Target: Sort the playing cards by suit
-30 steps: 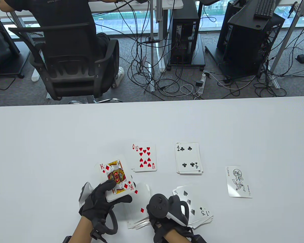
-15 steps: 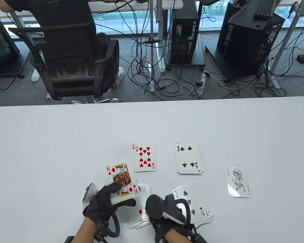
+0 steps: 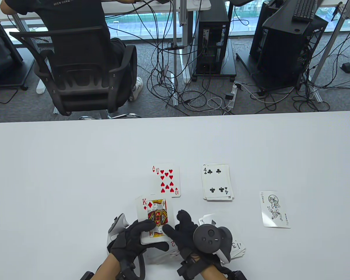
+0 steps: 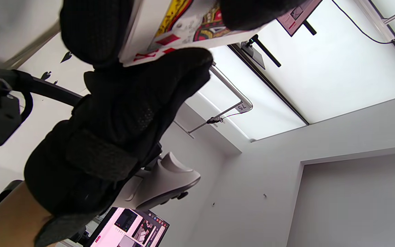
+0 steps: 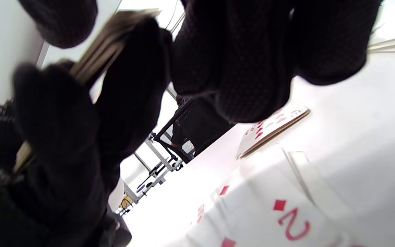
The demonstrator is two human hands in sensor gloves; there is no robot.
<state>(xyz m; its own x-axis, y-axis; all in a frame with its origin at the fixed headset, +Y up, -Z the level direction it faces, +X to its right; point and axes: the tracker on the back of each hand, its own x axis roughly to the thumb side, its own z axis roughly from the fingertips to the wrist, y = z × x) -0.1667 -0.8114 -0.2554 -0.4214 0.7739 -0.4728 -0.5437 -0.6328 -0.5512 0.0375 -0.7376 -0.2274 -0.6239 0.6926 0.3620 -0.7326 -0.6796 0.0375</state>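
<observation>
Above the diamond pile (image 3: 163, 255) on the worktop (image 3: 61, 175), the left hand (image 3: 134, 242) clamps the deck (image 3: 155, 218), king of diamonds up; the right hand (image 3: 182, 230), fingers loose and apart, reaches in; gloved fingertips could drag several cards off together.

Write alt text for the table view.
Left hand grips a deck topped by the king of diamonds; right hand reaches its edge. On the white table: heart pile, club pile, spade pile, joker.
</observation>
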